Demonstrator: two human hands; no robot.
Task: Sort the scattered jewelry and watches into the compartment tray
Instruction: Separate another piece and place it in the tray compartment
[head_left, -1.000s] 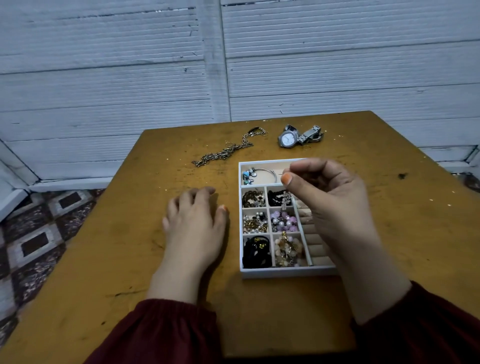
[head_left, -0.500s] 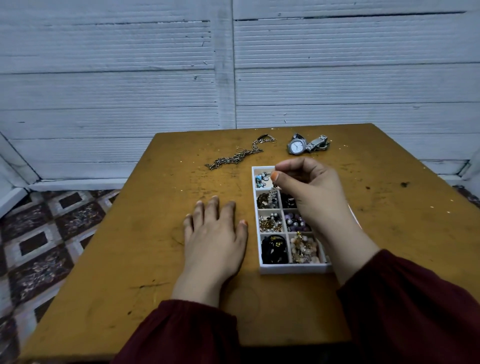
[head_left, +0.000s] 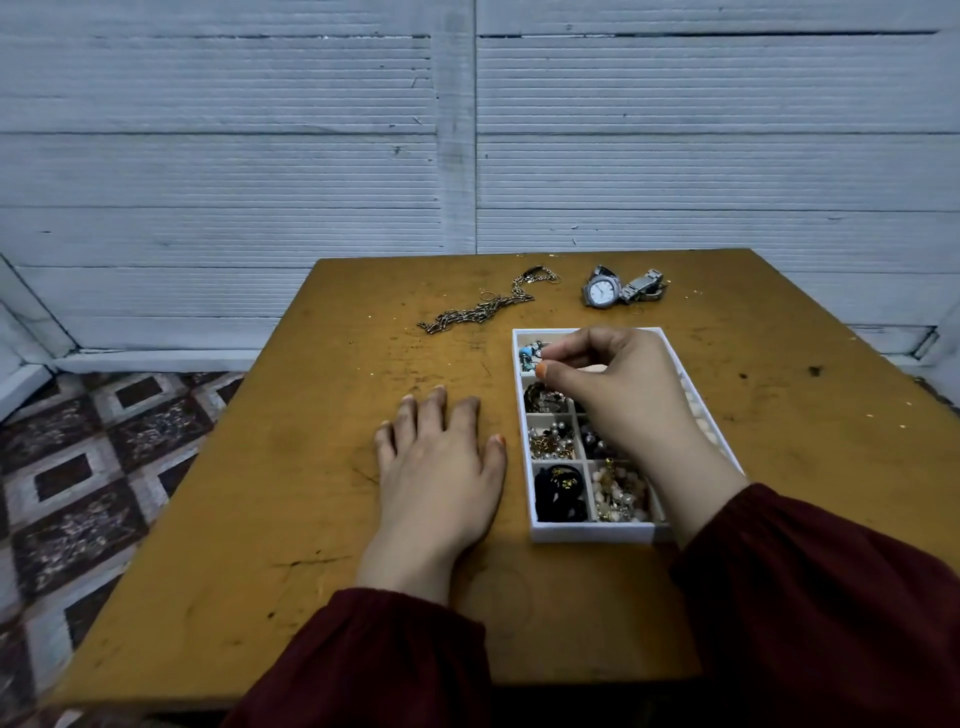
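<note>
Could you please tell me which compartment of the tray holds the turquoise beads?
The far left corner compartment of the tray, just beside the right hand; no other visible compartment shows any turquoise.

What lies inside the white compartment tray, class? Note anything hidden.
Blue beads, gold-and-pearl pieces, black pieces and pale beads show in the tray; the right hand covers several other compartments.
</note>
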